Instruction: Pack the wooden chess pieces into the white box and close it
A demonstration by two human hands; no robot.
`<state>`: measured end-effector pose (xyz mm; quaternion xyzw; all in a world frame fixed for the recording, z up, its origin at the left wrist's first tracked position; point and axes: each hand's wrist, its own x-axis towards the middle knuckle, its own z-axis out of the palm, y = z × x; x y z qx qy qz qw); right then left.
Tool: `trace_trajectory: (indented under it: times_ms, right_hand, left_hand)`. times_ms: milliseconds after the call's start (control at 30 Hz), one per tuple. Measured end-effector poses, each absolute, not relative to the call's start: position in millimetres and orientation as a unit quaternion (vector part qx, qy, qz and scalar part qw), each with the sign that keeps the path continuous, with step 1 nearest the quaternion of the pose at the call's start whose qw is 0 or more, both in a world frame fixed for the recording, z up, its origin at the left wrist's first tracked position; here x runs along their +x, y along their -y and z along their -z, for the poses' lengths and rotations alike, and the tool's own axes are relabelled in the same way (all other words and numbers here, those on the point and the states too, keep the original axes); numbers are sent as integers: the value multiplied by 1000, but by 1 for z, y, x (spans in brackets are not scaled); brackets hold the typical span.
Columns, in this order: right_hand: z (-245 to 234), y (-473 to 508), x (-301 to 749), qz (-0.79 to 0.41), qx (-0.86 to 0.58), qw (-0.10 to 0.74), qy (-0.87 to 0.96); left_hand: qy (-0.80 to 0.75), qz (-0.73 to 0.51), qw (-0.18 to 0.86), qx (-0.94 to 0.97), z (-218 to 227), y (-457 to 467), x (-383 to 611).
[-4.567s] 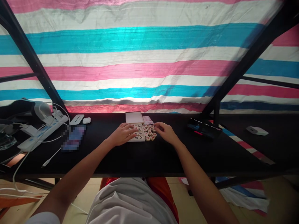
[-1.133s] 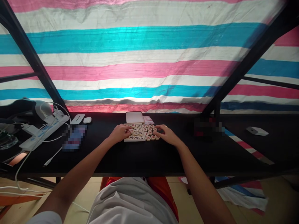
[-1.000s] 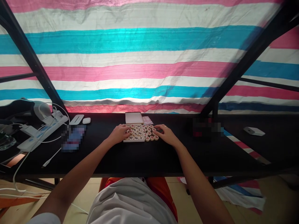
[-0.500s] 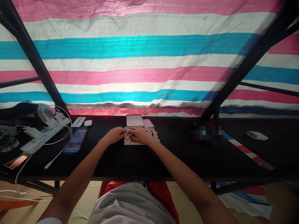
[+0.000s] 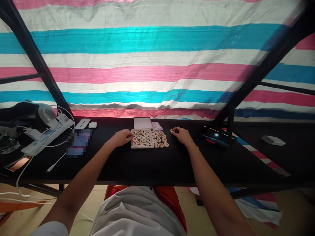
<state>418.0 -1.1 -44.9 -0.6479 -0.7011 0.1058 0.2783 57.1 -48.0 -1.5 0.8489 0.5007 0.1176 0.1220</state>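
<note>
A shallow white box (image 5: 142,147) on the black table holds rows of round Chinese chess pieces (image 5: 139,140) with red and dark characters. At its left rim rests my left hand (image 5: 122,137), fingers closed on the edge. My right hand (image 5: 180,135) is right of the box, pinching one xiangqi piece (image 5: 171,130) between thumb and fingers just above or on the tabletop. Between that hand and the box, several loose pieces (image 5: 161,140) lie in rows against the box's right side. Behind it sits the white box lid (image 5: 143,123).
A printed paper (image 5: 157,126) lies behind the loose pieces. To the left are a blurred phone (image 5: 79,143), a power strip (image 5: 50,137) with cables and a white earbud case (image 5: 93,125). A dark device (image 5: 216,136) and a white adapter (image 5: 273,140) lie to the right.
My right hand has moved from over the box out to the right, carrying a xiangqi piece. The left hand stays at the box's left rim. The view has tilted slightly.
</note>
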Motion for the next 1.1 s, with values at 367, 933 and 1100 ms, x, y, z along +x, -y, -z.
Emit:
trace_trajectory:
  times_ms: [367, 933, 1100]
  right_hand:
    - [45, 5, 402, -220, -553, 277, 754]
    - [51, -1, 402, -151, -540, 339, 756]
    - [38, 9, 382, -77, -507, 410, 754]
  left_hand:
    - [-472, -143, 119, 862, 3, 45, 52]
    - [-487, -158, 154, 845, 3, 52, 70]
    - [-485, -158, 116, 852, 3, 56, 74]
